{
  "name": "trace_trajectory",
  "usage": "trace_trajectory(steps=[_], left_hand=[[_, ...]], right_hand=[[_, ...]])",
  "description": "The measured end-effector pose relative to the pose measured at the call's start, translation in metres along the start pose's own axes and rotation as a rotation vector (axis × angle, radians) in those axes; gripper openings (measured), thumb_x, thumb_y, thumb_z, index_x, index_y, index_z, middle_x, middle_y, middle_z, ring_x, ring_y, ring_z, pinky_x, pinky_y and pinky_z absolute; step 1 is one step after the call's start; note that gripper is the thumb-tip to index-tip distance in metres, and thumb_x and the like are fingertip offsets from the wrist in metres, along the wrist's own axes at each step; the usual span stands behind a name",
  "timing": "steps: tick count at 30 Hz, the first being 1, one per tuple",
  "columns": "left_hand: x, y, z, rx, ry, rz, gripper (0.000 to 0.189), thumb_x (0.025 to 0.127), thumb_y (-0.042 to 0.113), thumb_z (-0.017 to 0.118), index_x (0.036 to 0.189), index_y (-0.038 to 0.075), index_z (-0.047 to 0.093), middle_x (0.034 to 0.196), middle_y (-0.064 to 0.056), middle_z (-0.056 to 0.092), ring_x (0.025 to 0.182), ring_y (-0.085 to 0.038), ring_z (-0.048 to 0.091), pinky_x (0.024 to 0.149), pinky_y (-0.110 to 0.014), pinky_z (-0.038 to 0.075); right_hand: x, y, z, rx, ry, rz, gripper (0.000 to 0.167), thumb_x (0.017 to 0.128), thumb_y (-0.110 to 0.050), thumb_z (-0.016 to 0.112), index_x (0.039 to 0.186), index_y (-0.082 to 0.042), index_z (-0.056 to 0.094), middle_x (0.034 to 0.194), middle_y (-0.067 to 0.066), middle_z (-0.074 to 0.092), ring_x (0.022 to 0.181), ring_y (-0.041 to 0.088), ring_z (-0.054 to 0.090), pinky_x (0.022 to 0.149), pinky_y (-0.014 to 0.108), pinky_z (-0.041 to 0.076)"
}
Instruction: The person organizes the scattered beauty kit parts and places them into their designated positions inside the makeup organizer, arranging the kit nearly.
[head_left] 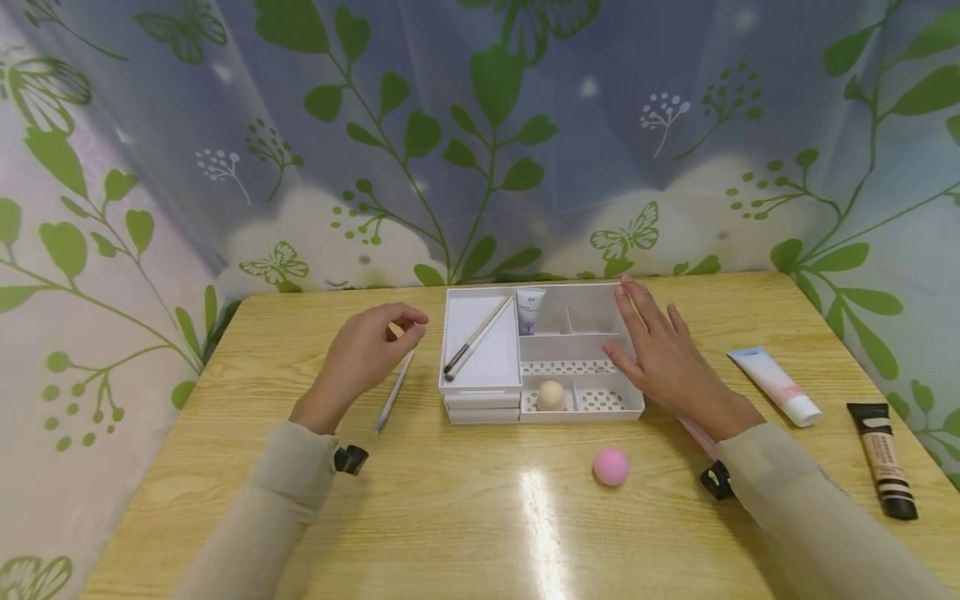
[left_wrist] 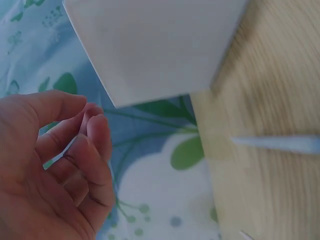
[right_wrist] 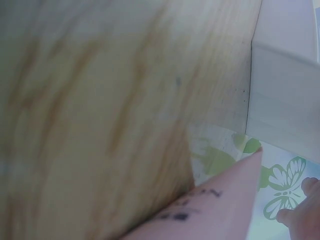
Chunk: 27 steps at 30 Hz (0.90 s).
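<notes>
A white makeup organizer (head_left: 468, 321) stands at the table's back. My right hand (head_left: 663, 358) lies along its right side, fingers extended, with the fingertips at the back corner. To the left of the organizer, my left hand (head_left: 367, 354) hovers with loosely curled fingers and nothing between them. Two makeup brushes (head_left: 478, 334) lie slantwise on the organizer's left tray. A small tube (head_left: 529, 310) leans in a back compartment, and a beige ball-shaped sponge (head_left: 551, 395) sits in a front one. Beneath the right wrist lies a pink tube (right_wrist: 215, 205), partly hidden in the head view.
A thin pencil-like stick (head_left: 393, 393) lies near the left hand. In front of the organizer is a pink ball (head_left: 611, 467). Farther right lie a white-and-pink tube (head_left: 776, 387) and a black-capped beige tube (head_left: 883, 461). A leaf-patterned curtain (head_left: 480, 125) hangs behind the table.
</notes>
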<state>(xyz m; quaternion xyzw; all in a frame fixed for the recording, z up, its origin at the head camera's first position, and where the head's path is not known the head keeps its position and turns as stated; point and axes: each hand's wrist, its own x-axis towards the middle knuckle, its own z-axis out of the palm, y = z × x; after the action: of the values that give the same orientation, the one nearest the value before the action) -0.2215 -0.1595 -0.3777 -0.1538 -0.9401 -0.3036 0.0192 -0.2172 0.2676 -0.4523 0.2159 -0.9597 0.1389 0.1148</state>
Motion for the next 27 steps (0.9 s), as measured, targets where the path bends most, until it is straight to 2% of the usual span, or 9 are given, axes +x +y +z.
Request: trace_trajectory(steps=[5,10,13,17,27], left_hand=[[-0.003,-0.025,-0.002,-0.011,-0.010,-0.047,0.024,0.110,0.024,0.066,0.129,0.013,0.078,0.114,-0.007,0.078,0.078,-0.019,0.066,0.064,-0.033,0.051],[-0.009,-0.051,-0.003,-0.038,-0.037,-0.094,0.027,0.112,0.022,0.062,0.132,0.008,0.075,0.117,-0.012,0.075,0.081,-0.023,0.069,0.063,-0.035,0.056],[-0.012,-0.063,-0.004,-0.017,-0.039,-0.105,0.029,0.112,0.021,0.061,0.133,0.005,0.074,0.117,-0.013,0.075,0.089,-0.027,0.072,0.072,-0.040,0.059],[-0.015,-0.074,-0.005,0.025,-0.030,-0.121,0.030,0.111,0.021,0.061,0.133,0.005,0.074,0.117,-0.012,0.076,0.100,-0.030,0.070,0.084,-0.045,0.057],[-0.024,-0.098,-0.011,0.046,-0.054,-0.161,0.030,0.111,0.022,0.062,0.132,0.004,0.073,0.120,-0.015,0.075,0.106,-0.034,0.070,0.089,-0.052,0.059]], right_hand=[[0.000,0.001,0.001,0.004,0.000,0.000,0.086,0.114,-0.037,0.057,0.175,-0.004,0.007,0.184,0.015,0.006,0.168,0.044,0.016,0.125,0.081,0.021],[0.000,0.001,0.001,0.000,0.008,-0.005,0.086,0.113,-0.036,0.058,0.175,-0.003,0.008,0.184,0.016,0.007,0.167,0.044,0.018,0.124,0.082,0.021],[0.000,0.000,0.000,0.002,0.010,-0.005,0.086,0.113,-0.036,0.058,0.175,-0.003,0.009,0.184,0.016,0.007,0.167,0.044,0.018,0.124,0.082,0.021],[0.000,0.000,0.000,0.007,0.009,-0.004,0.086,0.113,-0.036,0.057,0.175,-0.003,0.008,0.184,0.016,0.007,0.167,0.044,0.017,0.124,0.082,0.020],[0.000,0.000,0.000,0.013,0.000,0.003,0.085,0.114,-0.037,0.056,0.175,-0.003,0.008,0.184,0.016,0.006,0.167,0.044,0.017,0.125,0.082,0.019]])
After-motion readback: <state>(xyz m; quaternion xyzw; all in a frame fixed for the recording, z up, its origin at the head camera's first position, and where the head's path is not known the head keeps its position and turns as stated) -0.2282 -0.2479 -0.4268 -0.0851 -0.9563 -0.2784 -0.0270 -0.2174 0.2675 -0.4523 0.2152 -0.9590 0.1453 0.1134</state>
